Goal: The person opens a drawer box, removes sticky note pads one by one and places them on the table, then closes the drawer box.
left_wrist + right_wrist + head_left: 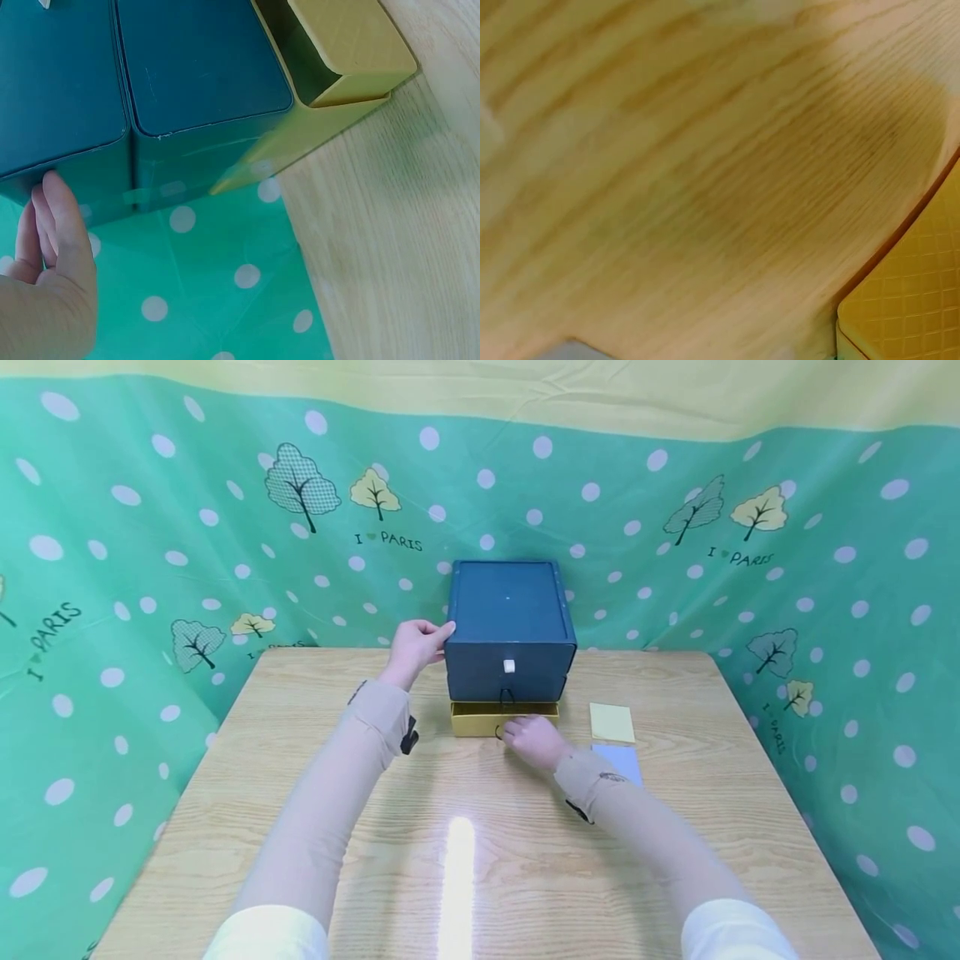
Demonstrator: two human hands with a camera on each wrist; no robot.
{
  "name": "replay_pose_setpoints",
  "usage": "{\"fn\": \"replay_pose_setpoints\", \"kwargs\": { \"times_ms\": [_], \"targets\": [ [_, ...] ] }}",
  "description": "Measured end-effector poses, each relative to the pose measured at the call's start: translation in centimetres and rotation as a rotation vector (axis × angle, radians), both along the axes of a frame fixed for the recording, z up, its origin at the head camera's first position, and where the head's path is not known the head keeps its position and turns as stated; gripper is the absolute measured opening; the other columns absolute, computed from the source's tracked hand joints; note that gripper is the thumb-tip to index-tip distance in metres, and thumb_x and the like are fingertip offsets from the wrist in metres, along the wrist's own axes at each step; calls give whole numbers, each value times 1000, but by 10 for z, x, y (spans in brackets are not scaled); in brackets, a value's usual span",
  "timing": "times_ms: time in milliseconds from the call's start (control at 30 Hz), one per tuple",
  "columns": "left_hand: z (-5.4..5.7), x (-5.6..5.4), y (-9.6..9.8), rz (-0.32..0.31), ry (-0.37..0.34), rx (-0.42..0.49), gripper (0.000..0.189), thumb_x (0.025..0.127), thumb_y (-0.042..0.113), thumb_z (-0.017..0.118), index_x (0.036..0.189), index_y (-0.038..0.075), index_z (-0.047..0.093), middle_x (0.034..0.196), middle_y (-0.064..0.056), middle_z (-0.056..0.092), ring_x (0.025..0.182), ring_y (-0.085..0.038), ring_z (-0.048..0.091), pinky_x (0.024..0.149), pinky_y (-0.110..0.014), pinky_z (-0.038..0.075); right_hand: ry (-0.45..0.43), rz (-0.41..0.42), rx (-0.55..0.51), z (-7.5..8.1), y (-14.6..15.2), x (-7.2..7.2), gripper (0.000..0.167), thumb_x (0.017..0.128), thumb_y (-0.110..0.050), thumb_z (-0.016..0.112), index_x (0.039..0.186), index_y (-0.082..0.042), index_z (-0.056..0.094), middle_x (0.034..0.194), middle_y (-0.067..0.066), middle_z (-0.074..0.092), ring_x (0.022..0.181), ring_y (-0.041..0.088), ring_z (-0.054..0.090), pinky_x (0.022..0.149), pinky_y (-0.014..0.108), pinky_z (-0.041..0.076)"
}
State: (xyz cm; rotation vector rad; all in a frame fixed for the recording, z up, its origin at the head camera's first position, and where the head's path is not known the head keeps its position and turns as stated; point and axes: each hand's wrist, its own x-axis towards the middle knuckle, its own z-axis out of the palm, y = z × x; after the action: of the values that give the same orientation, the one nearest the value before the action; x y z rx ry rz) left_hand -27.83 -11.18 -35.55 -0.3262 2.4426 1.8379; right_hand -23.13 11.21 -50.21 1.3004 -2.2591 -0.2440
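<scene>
A stack of drawer boxes stands at the back of the table, with dark blue drawers (510, 610) on top and a yellow drawer (472, 724) at the bottom. The yellow drawer (360, 37) is pulled partway out. My left hand (414, 647) rests against the left side of the blue box, near its upper front corner; in the left wrist view its fingers (64, 210) lie fairly straight along that side. My right hand (536, 741) is at the yellow drawer's front, fingers curled at its dark loop pull (498, 732). The right wrist view shows the yellow front (907, 300), but not the fingers.
A pale yellow paper square (612, 722) and a blue one (621, 762) lie to the right of the drawers, the blue partly under the right forearm in view. Behind the wooden table (510, 860) hangs a green dotted cloth (480, 510).
</scene>
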Motion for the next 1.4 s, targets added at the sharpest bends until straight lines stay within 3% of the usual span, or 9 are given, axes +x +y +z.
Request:
{"fn": "replay_pose_setpoints", "kwargs": {
  "times_ms": [167, 367, 667, 1033, 1400],
  "targets": [
    [0, 0, 0, -7, 1, -2, 31, 91, 30, 64, 97, 0, 60, 96, -6, 55, 93, -26, 67, 85, -32, 58, -27, 8, -41, -1, 2, 3, 16, 77, 3, 69, 80, -13, 71, 82, -2, 70, 70, 10, 67, 59, 22, 56],
    [1, 1, 0, -5, 7, 35, 29, 91, 27, 64, 96, -1, 60, 92, -7, 54, 87, -23, 66, 88, -36, 57, -69, 47, -38, -4, 4, 5, 16, 77, 3, 70, 83, -11, 71, 82, 0, 70, 69, 10, 66, 63, 20, 57],
    [0, -1, -1, -4, 3, 32, 29, 91, 29, 64, 95, 0, 60, 91, -6, 55, 87, -22, 65, 87, -34, 57, -38, 73, 28, 2, 5, 13, 20, 75, 5, 71, 85, -12, 71, 82, -3, 69, 68, 8, 65, 63, 20, 57],
    [-2, -1, 0, -2, 5, 30, 30, 91, 28, 64, 96, -1, 60, 88, -5, 53, 82, -19, 63, 90, -38, 56, -66, 93, 101, 7, 6, 20, 22, 76, 4, 71, 86, -15, 70, 87, -4, 69, 75, 8, 65, 65, 21, 56],
    [-1, -1, 0, -3, -4, 14, 31, 91, 30, 64, 98, 0, 61, 90, -5, 54, 82, -17, 62, 88, -34, 57, -31, 154, 75, 3, 8, 24, 17, 77, 1, 72, 84, -15, 71, 84, -5, 68, 72, 7, 65, 62, 21, 56]
  ]
}}
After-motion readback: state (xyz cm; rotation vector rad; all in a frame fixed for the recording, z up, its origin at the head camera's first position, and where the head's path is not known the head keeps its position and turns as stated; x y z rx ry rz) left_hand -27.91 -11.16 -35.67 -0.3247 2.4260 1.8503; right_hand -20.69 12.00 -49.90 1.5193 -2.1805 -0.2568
